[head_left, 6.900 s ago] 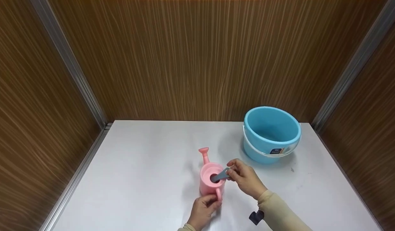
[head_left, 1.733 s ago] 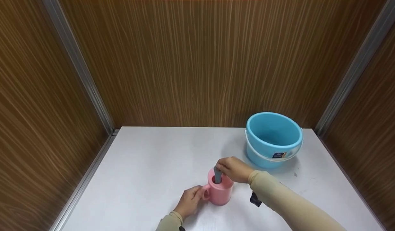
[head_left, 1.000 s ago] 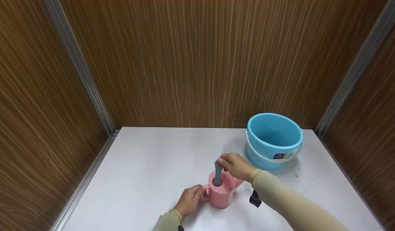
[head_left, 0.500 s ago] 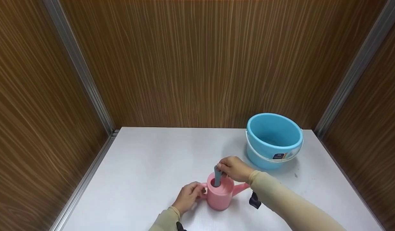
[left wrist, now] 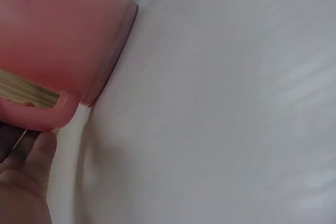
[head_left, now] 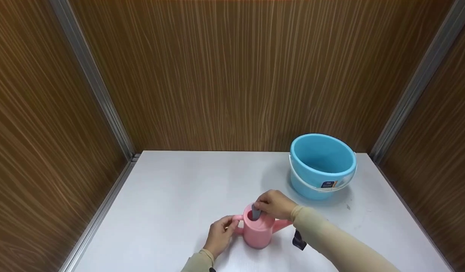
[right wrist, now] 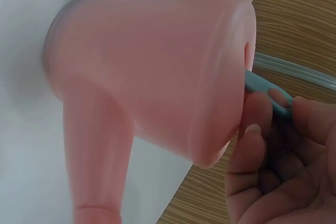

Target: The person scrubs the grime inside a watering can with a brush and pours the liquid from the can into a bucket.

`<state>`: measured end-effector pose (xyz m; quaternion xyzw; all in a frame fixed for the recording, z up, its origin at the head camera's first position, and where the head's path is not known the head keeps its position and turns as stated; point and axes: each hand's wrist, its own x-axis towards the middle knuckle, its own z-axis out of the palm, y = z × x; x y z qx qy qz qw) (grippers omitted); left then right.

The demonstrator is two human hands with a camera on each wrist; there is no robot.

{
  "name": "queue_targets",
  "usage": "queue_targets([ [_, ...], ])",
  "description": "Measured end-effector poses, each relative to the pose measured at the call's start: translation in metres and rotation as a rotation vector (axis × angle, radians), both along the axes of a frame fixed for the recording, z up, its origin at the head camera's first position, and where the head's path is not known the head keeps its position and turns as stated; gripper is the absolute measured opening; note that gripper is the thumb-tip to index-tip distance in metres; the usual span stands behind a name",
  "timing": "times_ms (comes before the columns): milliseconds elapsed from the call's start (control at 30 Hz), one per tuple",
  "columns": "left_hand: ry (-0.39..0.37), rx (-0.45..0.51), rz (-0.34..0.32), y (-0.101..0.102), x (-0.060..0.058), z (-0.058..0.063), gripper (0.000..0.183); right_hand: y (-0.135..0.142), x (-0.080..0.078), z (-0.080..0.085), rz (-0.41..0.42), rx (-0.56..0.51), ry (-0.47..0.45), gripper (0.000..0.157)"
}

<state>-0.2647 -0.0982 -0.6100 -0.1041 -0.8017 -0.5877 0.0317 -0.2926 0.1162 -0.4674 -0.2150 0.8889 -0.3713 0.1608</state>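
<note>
A pink watering can (head_left: 257, 234) stands upright on the white table, its spout (head_left: 280, 225) pointing right and its handle (head_left: 238, 218) left. My left hand (head_left: 219, 234) holds that handle between thumb and fingers; in the left wrist view the thumb lies against the handle's underside. My right hand (head_left: 276, 204) pinches a grey-blue flat handle (head_left: 256, 212) with a hole near its end, clear in the right wrist view on the same handle (right wrist: 268, 90). The handle goes down into the can's round top opening. Its lower end is hidden inside, so its kind does not show.
A light blue bucket (head_left: 308, 181) with a white bail handle stands at the table's back right, behind my right hand. Wood-grain panels (head_left: 217, 75) close off the back and both sides. Bare white tabletop (head_left: 160, 204) lies to the left.
Since the oldest frame, the watering can has turned, its spout swinging from back to right, and my left hand moved left with its handle. The grey-blue handle rose, then sank deeper.
</note>
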Motion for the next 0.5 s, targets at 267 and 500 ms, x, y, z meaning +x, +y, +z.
queue_targets([
  [267,0.151,-0.037,0.070,0.0009,0.0006,-0.0053,0.018,0.0013,0.0011,0.0002,-0.027,-0.007,-0.038,0.018],
  [500,0.177,-0.094,0.092,-0.0008,-0.0045,-0.0053,0.019,0.0027,0.0008,0.0024,-0.015,-0.006,-0.029,0.019],
])
